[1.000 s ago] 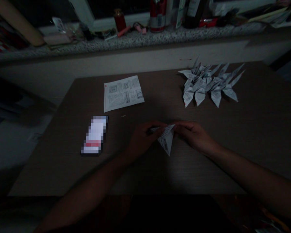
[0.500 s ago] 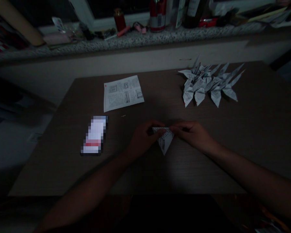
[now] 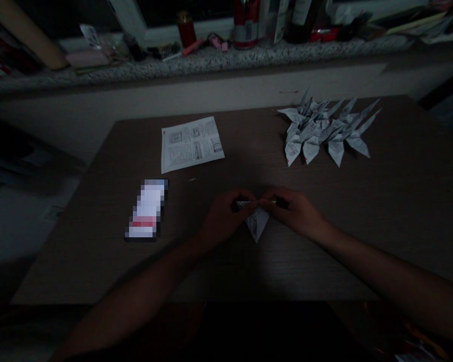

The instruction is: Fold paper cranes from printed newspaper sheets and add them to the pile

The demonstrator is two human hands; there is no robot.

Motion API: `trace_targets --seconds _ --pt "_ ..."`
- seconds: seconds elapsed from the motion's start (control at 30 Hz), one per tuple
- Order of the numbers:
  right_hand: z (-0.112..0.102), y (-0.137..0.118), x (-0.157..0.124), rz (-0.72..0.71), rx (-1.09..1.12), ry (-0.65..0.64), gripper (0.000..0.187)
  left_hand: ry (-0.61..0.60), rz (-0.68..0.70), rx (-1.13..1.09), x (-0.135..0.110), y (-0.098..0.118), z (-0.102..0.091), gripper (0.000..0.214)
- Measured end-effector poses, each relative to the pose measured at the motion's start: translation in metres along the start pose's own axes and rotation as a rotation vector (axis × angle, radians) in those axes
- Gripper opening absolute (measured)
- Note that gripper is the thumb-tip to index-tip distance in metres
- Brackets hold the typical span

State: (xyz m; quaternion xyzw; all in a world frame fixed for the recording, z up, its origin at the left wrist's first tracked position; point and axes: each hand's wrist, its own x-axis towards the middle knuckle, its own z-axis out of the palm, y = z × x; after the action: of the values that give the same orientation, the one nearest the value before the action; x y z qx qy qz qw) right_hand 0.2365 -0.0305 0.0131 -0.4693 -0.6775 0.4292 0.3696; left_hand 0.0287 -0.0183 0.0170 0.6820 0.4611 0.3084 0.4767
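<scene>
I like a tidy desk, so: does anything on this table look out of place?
One small pale scrap lies loose on the table, just on the near side of the printed sheet; it looks stray, apart from everything else. Nothing looks spilled.

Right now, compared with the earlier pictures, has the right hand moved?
Yes. Against the phone, which stays in place, the right hand has shifted slightly left, closer to the left hand.

Single head-worn cam, facing forward and angled down. Dark brown wood-grain table [image 3: 287, 274] fills mid-frame; bare left hand [image 3: 223, 216] and bare right hand [image 3: 299, 211] near centre, close range; speckled grey stone windowsill [image 3: 211, 63] farther off, across top of frame.
</scene>
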Motion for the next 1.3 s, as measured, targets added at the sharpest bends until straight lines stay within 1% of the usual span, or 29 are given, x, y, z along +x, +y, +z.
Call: trace_targets --seconds 0.1,0.2,0.37,0.43,0.57,0.77,0.9,1.0,1.13,1.23,1.3 --pt "-0.002 -0.002 -0.001 -0.037 -0.006 0.005 0.02 -0.022 -0.01 -0.026 0.0 0.001 -0.002 0.017" --pt "-0.004 -0.003 -0.001 -0.05 -0.015 0.017 0.019 -0.008 -0.034 -0.059 0.001 -0.002 -0.003 0.022" --pt "-0.009 -0.001 0.0 -0.068 -0.038 0.053 0.016 -0.002 -0.088 -0.234 0.002 -0.012 -0.003 0.029" --pt "-0.009 0.0 -0.001 -0.078 -0.038 0.058 0.015 -0.002 -0.091 -0.261 0.001 -0.013 -0.003 0.029" --pt "-0.006 0.003 0.0 -0.095 -0.023 0.06 0.014 0.011 -0.091 -0.22 -0.001 -0.006 -0.003 0.029" --pt "-0.004 0.002 0.001 -0.127 -0.017 0.02 0.013 0.04 -0.089 -0.153 -0.003 0.002 -0.002 0.027" --pt "-0.007 -0.001 0.0 -0.14 -0.023 0.041 0.013 -0.044 -0.08 -0.154 -0.004 0.003 -0.004 0.03" --pt "-0.008 -0.001 0.0 -0.113 -0.029 0.055 0.013 -0.08 -0.063 -0.129 -0.005 0.003 -0.006 0.033" --pt "-0.012 0.003 0.002 -0.004 0.007 0.082 0.019 -0.02 -0.059 -0.086 -0.004 0.005 -0.008 0.034" --pt "-0.017 0.005 0.003 0.088 0.047 0.064 0.023 0.027 -0.057 -0.049 -0.003 0.004 -0.009 0.035" --pt "-0.021 0.005 0.004 0.122 0.05 0.04 0.024 0.045 -0.054 -0.03 -0.002 0.003 -0.009 0.035"
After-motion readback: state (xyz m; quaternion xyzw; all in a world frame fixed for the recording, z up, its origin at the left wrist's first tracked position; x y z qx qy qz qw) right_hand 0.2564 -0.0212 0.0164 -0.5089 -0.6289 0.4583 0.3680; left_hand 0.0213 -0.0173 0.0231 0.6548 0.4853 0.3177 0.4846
